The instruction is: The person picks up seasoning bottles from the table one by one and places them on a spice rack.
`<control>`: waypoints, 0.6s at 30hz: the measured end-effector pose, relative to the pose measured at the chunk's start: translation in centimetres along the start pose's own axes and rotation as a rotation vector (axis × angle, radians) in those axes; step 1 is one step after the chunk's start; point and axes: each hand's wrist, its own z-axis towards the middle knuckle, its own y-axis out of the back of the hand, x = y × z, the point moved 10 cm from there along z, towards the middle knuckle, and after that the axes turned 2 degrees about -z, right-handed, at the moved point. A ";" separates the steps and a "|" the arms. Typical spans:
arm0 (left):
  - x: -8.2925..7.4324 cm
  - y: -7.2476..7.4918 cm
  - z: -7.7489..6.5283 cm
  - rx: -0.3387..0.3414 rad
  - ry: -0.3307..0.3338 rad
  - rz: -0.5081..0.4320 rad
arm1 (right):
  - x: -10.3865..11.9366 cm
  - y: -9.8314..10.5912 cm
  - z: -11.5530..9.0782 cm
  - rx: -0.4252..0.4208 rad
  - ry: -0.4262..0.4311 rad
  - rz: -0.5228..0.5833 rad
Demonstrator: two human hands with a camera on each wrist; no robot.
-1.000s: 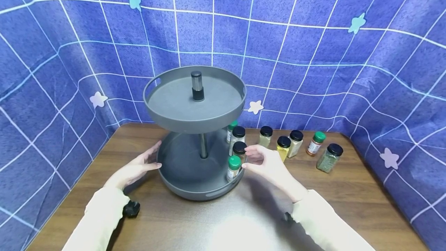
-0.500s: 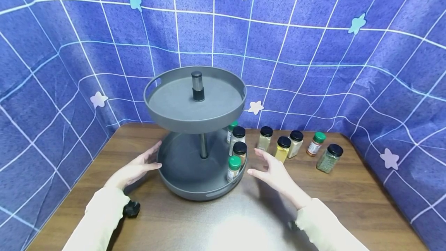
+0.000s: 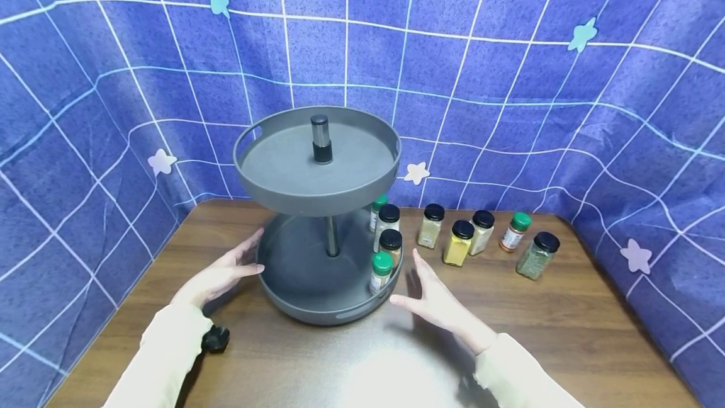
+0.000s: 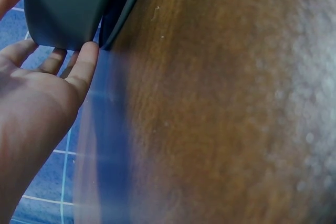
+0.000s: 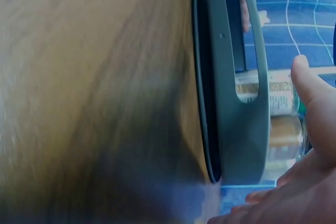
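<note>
Grey rack is standing on the table, four jars sitting inside | left hand is touching it, fingers relaxed | right hand is hovering beside, fingers parted, free | curtain is reading "You"; labels blurred

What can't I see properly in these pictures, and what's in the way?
Head view: the back of the lower tray, hidden by the upper tray.
Head view: the bottom of the rearmost green-capped jar, hidden by the jar in front.
Left wrist view: part of the left hand, cut off by the left edge.
Right wrist view: part of the right hand, cut off by the right edge.
</note>
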 end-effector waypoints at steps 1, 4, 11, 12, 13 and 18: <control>0.0 0.0 0.0 -0.002 0.000 0.001 | 0.0 -0.2 0.0 0.001 0.001 -0.004; 0.0 0.0 -0.1 -0.006 -0.001 0.003 | 0.2 -0.8 -0.1 0.004 0.010 -0.020; 0.0 0.0 -0.1 -0.006 -0.002 0.007 | 0.9 -1.7 -0.2 0.020 0.034 -0.031; 0.0 0.0 -0.1 -0.006 -0.004 0.007 | 0.9 -1.9 -0.3 0.029 0.031 -0.033; 0.0 0.0 -0.1 -0.006 -0.005 0.006 | 0.9 -2.0 -0.3 0.036 0.027 -0.034; 0.1 0.1 0.0 -0.009 -0.006 0.009 | 1.0 -2.4 -0.4 0.042 0.019 -0.039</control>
